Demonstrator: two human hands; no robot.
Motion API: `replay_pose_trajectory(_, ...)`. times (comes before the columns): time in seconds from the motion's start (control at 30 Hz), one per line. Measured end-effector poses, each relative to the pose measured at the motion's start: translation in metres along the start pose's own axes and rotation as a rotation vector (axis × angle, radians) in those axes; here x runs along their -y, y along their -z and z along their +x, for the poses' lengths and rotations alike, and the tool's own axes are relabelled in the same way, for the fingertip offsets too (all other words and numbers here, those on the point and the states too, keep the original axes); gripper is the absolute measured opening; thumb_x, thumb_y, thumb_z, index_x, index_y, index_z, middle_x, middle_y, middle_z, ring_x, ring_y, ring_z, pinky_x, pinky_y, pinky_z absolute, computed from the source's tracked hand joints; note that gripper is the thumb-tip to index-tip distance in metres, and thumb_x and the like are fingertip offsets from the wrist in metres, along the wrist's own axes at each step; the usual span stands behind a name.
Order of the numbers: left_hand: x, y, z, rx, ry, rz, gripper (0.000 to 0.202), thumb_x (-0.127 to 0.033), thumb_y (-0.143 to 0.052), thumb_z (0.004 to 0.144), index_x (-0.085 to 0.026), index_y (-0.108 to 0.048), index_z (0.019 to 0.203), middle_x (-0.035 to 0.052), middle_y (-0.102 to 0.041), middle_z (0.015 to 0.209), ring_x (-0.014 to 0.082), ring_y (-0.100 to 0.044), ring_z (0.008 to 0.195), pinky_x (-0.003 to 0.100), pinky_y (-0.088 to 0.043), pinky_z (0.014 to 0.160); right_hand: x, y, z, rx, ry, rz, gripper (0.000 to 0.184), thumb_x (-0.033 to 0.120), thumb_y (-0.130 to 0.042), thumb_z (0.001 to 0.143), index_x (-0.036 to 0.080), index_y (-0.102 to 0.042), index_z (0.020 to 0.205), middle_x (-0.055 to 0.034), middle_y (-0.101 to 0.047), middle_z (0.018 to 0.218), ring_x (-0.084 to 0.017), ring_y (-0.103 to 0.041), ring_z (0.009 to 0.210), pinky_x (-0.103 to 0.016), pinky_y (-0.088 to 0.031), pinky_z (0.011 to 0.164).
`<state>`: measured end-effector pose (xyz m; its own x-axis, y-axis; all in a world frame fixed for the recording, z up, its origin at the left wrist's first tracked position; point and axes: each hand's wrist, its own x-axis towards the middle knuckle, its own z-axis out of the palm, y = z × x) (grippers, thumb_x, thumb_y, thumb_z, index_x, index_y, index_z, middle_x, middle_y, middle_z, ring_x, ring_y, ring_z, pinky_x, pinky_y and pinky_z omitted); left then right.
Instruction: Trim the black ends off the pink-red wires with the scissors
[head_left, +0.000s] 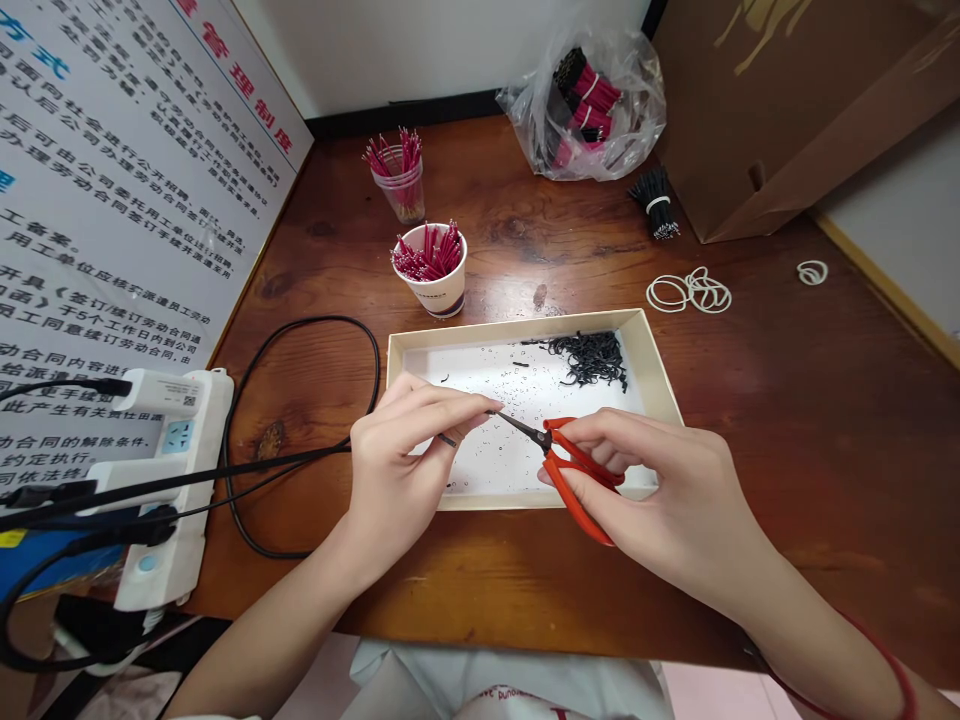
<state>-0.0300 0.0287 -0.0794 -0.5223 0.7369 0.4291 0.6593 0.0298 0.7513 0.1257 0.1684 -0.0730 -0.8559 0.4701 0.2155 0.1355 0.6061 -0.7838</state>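
While the left hand (397,460) holds what looks like a short black wire end (491,410) pinched in its closed grip above the cardboard tray (517,326), the right hand (660,490) grips red-handled scissors (574,470) over the tray's near side. Their blades (525,428) point left, tips at those fingertips, and black wire clippings (589,358) heap toward the tray's far side.

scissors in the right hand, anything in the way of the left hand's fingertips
Nothing visible stands in the way. The tips of the scissors, held in the right hand, point straight at the fingertips of the left hand, with no object between them. Both hands are above the tray.
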Motion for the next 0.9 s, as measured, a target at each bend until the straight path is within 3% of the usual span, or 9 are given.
replay_pose_trajectory(0.33,0.0001,-0.0012,0.0003,0.006,0.004,0.012,0.033,0.005,-0.061,0.085,-0.022,-0.078,0.093,-0.0012,-0.080,0.087,0.0135,-0.063,0.076,0.029,-0.047,0.072,-0.0002,0.0002,-0.0019,0.004,-0.011,0.026,0.012,0.011,-0.062,0.086,0.021,-0.064,0.079,0.0059,-0.050,0.053,-0.008,-0.042,0.047,-0.022,-0.042,0.045)
replay_pose_trajectory(0.9,0.0007,-0.0009,0.0007,0.013,-0.001,0.011,0.038,0.009,-0.058,0.082,-0.022,-0.078,0.094,-0.0011,-0.079,0.086,0.0134,-0.062,0.076,0.029,-0.048,0.072,0.0015,-0.0031,0.0019,-0.033,0.009,-0.008,0.012,0.016,-0.067,0.083,0.021,-0.058,0.077,0.0035,-0.059,0.062,-0.009,-0.044,0.051,-0.021,-0.041,0.045)
